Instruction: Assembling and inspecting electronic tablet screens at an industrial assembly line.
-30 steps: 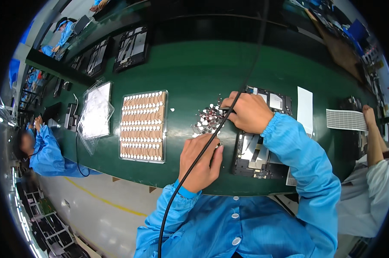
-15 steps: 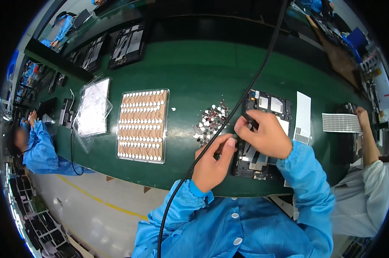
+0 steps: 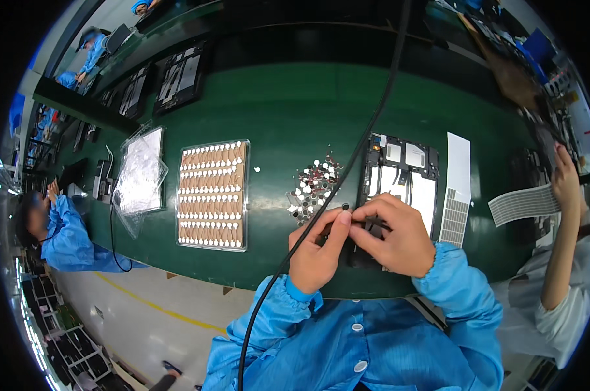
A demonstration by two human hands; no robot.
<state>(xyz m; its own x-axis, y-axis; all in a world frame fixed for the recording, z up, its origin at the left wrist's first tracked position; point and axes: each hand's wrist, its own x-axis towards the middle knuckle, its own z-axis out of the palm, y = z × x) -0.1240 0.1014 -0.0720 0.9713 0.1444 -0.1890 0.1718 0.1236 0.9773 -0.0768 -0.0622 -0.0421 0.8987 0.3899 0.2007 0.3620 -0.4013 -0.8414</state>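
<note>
My left hand is closed, pinching a small black round piece between thumb and forefinger. Close against it, the bent fingers of my right hand meet the left thumb tip. A dark object shows partly under the right fingers, but its kind is hidden. Both hands are over the near left part of an opened flat electronic device, black with white panels. Left of the device lies a scattered pile of small round white and black parts, some with reddish bits. A black cable crosses in front of the view.
A clear tray holds rows of white round parts with wires on brown backing. Clear plastic trays lie farther left. White label sheets lie right of the device. A co-worker's hand holds a grey strip sheet. More devices stand at the back.
My right hand has come down and nearer, joining the left fingertips. The small black round piece now shows at the left fingertips. The co-worker at right has raised an arm with the strip sheet.
</note>
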